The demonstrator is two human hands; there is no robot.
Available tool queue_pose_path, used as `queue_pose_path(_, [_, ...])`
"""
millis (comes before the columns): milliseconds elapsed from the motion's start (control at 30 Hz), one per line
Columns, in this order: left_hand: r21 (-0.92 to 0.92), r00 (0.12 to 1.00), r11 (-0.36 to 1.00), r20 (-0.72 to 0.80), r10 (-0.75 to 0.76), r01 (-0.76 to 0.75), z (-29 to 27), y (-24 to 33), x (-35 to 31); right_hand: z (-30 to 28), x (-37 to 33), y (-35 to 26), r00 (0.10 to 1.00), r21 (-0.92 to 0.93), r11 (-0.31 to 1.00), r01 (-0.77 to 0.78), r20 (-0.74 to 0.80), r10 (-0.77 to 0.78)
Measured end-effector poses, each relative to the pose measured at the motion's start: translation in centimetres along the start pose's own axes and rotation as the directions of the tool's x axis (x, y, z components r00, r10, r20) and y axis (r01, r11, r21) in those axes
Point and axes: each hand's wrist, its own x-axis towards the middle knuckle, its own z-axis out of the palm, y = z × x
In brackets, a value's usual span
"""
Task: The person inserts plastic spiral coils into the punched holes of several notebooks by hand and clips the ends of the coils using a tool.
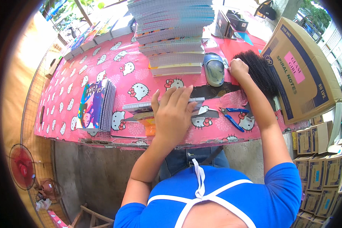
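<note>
My left hand [174,111] lies with fingers stretched out over a thin stack of loose notebook pages [138,106] near the table's front edge. An orange sheet shows under the wrist. My right hand [238,68] is closed beside a pile of black spiral binding coils [259,72]; what its fingers hold, if anything, is too small to make out. Just left of it lies a blue and white marbled thing shaped like a slipper [215,70]. Blue-handled pliers [232,118] rest open on the table between my two forearms.
A tall stack of unbound notebooks [174,49] rises at the back middle. Bound spiral notebooks [97,106] stand at the left. A large cardboard box [302,72] tilts at the right, with more cartons [323,167] below. The table [72,110] has a pink cartoon-cat cover.
</note>
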Motion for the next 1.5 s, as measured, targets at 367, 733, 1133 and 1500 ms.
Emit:
queue_pose_path(367, [-0.195, 0.992, 0.976, -0.064, -0.108, 0.094, -0.2, -0.3, 1.0, -7.9, -13.0, -3.6, 0.839, 0.807, 0.325, 0.494, -0.343, -0.423])
queue_pose_path(733, [-0.199, 0.992, 0.976, -0.076, -0.099, 0.082, -0.2, 0.0, 0.6, -11.0, -17.6, -7.3, 0.81, 0.803, 0.302, 0.514, -0.338, -0.48])
queue_pose_path(1133, [-0.141, 0.995, 0.989, -0.088, -0.046, 0.033, -0.3, -0.1, 0.6, -10.9, -18.5, -8.8, 0.745, 0.622, 0.442, 0.646, -0.386, -0.544])
queue_pose_path(1500, [-0.197, 0.998, 0.98, -0.03, -0.046, 0.039, -1.6, 0.1, -1.1, -6.4, -5.2, -9.1, 0.962, 0.036, 0.978, 0.205, 0.177, -0.208])
